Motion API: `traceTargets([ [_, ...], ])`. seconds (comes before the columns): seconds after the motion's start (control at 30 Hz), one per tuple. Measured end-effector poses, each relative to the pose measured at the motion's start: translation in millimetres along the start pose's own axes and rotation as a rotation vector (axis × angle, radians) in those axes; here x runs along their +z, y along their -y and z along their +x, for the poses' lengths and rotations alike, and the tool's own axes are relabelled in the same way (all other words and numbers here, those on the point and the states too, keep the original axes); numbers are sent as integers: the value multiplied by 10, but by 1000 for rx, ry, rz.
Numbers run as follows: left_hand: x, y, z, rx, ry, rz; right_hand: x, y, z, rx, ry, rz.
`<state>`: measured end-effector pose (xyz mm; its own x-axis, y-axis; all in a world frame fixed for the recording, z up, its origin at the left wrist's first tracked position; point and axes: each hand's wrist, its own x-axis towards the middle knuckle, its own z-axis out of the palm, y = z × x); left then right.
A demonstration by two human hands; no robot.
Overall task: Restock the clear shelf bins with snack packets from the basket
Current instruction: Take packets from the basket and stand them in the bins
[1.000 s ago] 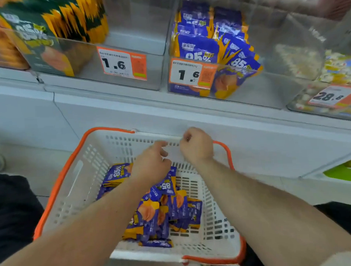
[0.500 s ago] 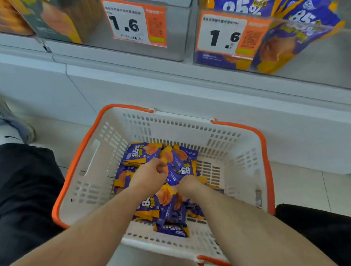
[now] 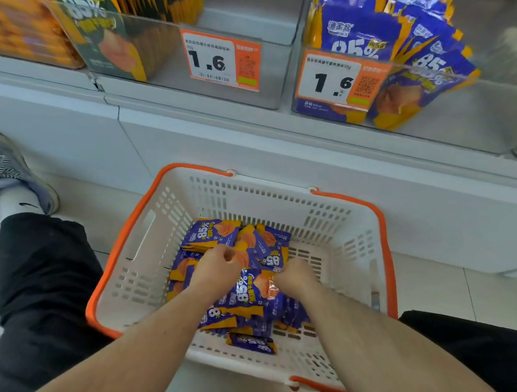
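A white basket [image 3: 337,230] with an orange rim sits on the floor below the shelf. Several purple and orange snack packets [image 3: 208,233] lie piled in its middle. Both my hands are down in that pile. My left hand [image 3: 217,265] has its fingers curled round packets at the left of the heap. My right hand [image 3: 296,276] grips packets at the right; its fingers are hidden among them. Above right, a clear shelf bin [image 3: 445,117] holds the same purple packets [image 3: 362,31] behind a 1.6 price tag [image 3: 335,79].
A second clear bin [image 3: 166,65] at upper left holds green and orange packets, with its own 1.6 tag [image 3: 220,58]. A white shelf front [image 3: 248,145] runs behind the basket. My black-clad legs flank the basket; a grey shoe [image 3: 1,170] rests at far left.
Both hands have come down from the basket's far rim into the packet pile and curled onto packets. The view has tilted down toward the basket.
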<state>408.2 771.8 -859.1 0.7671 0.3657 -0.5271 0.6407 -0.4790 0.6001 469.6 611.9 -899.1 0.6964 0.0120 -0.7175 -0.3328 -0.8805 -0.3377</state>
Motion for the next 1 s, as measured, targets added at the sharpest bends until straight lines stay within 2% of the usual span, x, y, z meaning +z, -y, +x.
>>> traceTargets([
  [0.2, 83, -50, -82, -10, -11, -2, -381, -11, -276, 80, 69, 338],
  [0.3, 143, -136, -81, -96, -49, -44, -618, 62, -492, 67, 157, 443],
  [0.4, 176, -319, -155, -316, -14, -442, -917, 177, -631, -22, 110, 509],
  [0.5, 155, -453, -220, -361, 134, -939, -1199, 299, -739, -116, 113, 556],
  [0.6, 28, -632, -278, -184, 180, -1045, -1450, 365, -861, -197, 136, 489],
  [0.7, -189, -938, -349, 127, 70, -883, -1683, 446, -1059, -306, 127, 224],
  [0.8, -392, -1220, -409, 401, 36, -658, -1929, 555, -1248, -411, -54, 224],
  [0.9, -536, -1473, -397, 546, 48, -492, -2107, 596, -1334, -565, -241, 238],
  [1.0, -646, -1757, -401, 641, -43, -406, -2211, 586, -1434, -627, -390, 176],
])
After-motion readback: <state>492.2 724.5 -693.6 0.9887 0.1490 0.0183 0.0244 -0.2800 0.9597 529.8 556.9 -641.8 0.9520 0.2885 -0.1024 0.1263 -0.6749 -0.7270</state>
